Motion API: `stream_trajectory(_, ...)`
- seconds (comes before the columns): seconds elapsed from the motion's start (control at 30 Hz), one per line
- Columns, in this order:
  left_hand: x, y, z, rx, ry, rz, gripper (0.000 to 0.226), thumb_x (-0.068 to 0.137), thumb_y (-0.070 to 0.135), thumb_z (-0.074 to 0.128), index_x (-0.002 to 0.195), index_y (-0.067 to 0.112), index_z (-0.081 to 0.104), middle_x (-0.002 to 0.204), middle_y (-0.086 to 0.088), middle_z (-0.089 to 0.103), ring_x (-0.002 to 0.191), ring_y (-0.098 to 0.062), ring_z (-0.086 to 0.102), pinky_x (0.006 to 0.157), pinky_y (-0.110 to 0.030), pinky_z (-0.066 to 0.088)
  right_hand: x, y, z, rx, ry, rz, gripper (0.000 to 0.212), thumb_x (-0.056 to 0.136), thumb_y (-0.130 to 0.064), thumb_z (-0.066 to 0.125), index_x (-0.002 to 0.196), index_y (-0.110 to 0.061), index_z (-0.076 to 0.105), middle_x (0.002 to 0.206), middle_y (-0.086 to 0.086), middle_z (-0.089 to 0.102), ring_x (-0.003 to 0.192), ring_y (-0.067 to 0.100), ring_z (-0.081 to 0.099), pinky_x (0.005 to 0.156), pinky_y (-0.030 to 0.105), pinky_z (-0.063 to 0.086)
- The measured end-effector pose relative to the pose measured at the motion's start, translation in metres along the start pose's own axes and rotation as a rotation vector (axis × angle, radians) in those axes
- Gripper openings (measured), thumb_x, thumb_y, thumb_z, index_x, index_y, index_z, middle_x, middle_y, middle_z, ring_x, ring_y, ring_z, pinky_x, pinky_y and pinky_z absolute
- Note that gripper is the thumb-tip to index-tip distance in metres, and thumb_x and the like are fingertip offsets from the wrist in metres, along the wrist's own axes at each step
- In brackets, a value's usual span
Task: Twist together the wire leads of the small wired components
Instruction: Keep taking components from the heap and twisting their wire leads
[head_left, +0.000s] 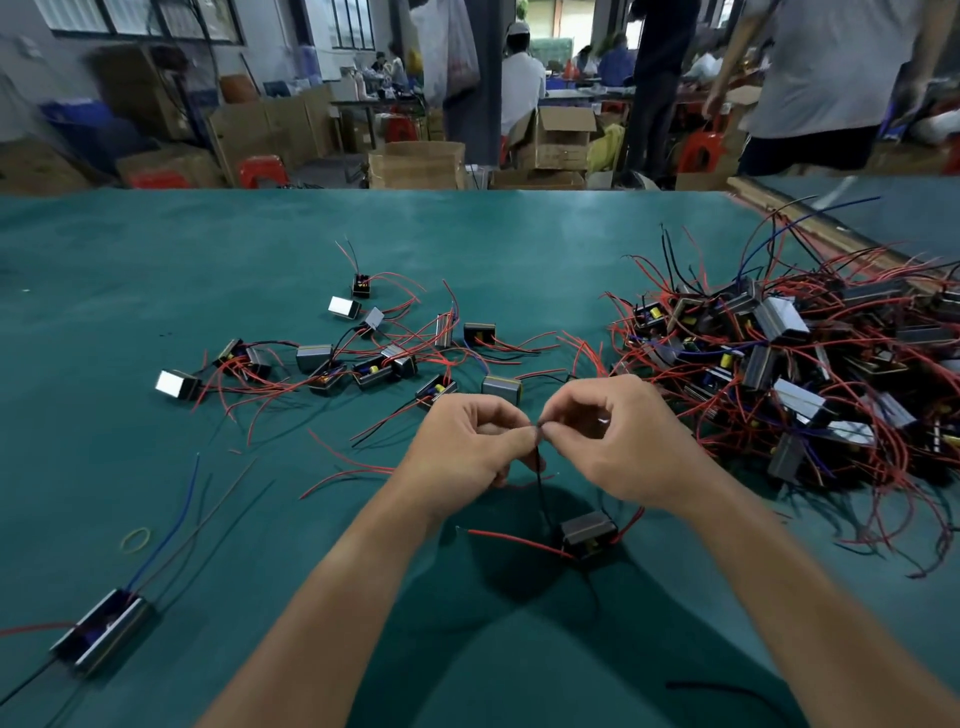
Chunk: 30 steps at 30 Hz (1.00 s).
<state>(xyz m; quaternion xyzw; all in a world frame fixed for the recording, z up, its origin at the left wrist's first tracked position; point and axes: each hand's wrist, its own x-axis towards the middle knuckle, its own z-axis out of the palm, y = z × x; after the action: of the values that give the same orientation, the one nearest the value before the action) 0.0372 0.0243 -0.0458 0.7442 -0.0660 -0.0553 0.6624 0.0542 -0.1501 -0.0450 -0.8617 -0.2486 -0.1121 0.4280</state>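
Head view — left hand (470, 447) and right hand (618, 441) are meeting fingertip to fingertip, both pinching the dark lead (540, 478) of the component (588, 532) sitting near, between the forearms. Big pile (795, 374) is lying right, loose units (363, 353) far left — all on the green table (156, 291).
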Motion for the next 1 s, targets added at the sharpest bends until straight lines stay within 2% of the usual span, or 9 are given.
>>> stream_trajectory(0.1, 0.001, -0.006, 0.003, 0.186, 0.058, 0.120, 0.018, 0.085, 0.000, 0.067, 0.070, 0.009, 0.067, 0.060, -0.004, 0.070, 0.041, -0.002, 0.050, 0.044, -0.016, 0.037, 0.003, 0.002, 0.003, 0.118, -0.021, 0.179, 0.023, 0.087, -0.016, 0.069, 0.064, -0.012, 0.067, 0.053, -0.003, 0.058, 0.050, 0.010, 0.048, 0.051, 0.030, 0.042)
stream_trajectory(0.17, 0.001, -0.009, 0.005, 0.325, 0.088, 0.209, 0.014, 0.084, 0.007, 0.069, 0.071, 0.013, 0.069, 0.062, -0.001, 0.070, 0.048, -0.007, 0.054, 0.048, -0.023, 0.042, 0.003, 0.003, 0.002, 0.139, -0.048, 0.287, 0.033, 0.091, -0.021, 0.067, 0.062, -0.006, 0.064, 0.051, 0.001, 0.056, 0.048, 0.014, 0.047, 0.049, 0.032, 0.040)
stream_trajectory(0.23, 0.001, -0.011, 0.007, 0.446, 0.112, 0.305, 0.013, 0.082, 0.011, 0.071, 0.071, 0.016, 0.070, 0.062, 0.003, 0.069, 0.052, -0.010, 0.056, 0.051, -0.025, 0.046, 0.002, 0.002, 0.002, 0.162, -0.124, 0.378, 0.039, 0.094, -0.023, 0.063, 0.060, -0.005, 0.062, 0.052, 0.004, 0.057, 0.047, 0.016, 0.049, 0.048, 0.030, 0.040)
stream_trajectory(0.37, -0.001, -0.011, 0.007, 0.511, 0.148, 0.427, 0.014, 0.081, 0.010, 0.071, 0.071, 0.020, 0.070, 0.061, 0.009, 0.068, 0.050, -0.004, 0.052, 0.053, -0.018, 0.043, 0.003, -0.003, 0.000, 0.319, -0.171, 0.499, 0.038, 0.097, -0.021, 0.059, 0.060, -0.012, 0.061, 0.051, 0.000, 0.058, 0.043, 0.011, 0.050, 0.042, 0.021, 0.041)
stream_trajectory(0.53, -0.001, -0.012, 0.007, 0.560, 0.132, 0.461, 0.009, 0.082, 0.013, 0.072, 0.075, 0.019, 0.072, 0.063, 0.011, 0.068, 0.052, -0.004, 0.055, 0.055, -0.017, 0.044, 0.002, -0.004, -0.002, 0.377, -0.182, 0.516, 0.031, 0.097, -0.017, 0.059, 0.069, -0.004, 0.064, 0.054, -0.001, 0.059, 0.045, 0.009, 0.051, 0.044, 0.020, 0.043)
stream_trajectory(0.67, 0.000, -0.012, 0.006, 0.560, 0.139, 0.447, 0.008, 0.082, 0.014, 0.073, 0.075, 0.018, 0.073, 0.065, 0.010, 0.069, 0.054, -0.007, 0.058, 0.055, -0.024, 0.049, 0.003, -0.001, 0.000, 0.375, -0.181, 0.500, 0.028, 0.097, -0.016, 0.060, 0.076, 0.001, 0.068, 0.055, -0.002, 0.061, 0.046, 0.009, 0.052, 0.045, 0.020, 0.045)
stream_trajectory(1.0, 0.000, -0.012, 0.006, 0.563, 0.141, 0.424, 0.008, 0.082, 0.016, 0.075, 0.074, 0.018, 0.074, 0.064, 0.010, 0.069, 0.051, -0.007, 0.056, 0.053, -0.021, 0.045, 0.003, 0.004, -0.001, 0.355, -0.179, 0.476, 0.023, 0.094, -0.014, 0.063, 0.075, -0.005, 0.072, 0.058, -0.002, 0.066, 0.050, 0.009, 0.058, 0.051, 0.023, 0.052)
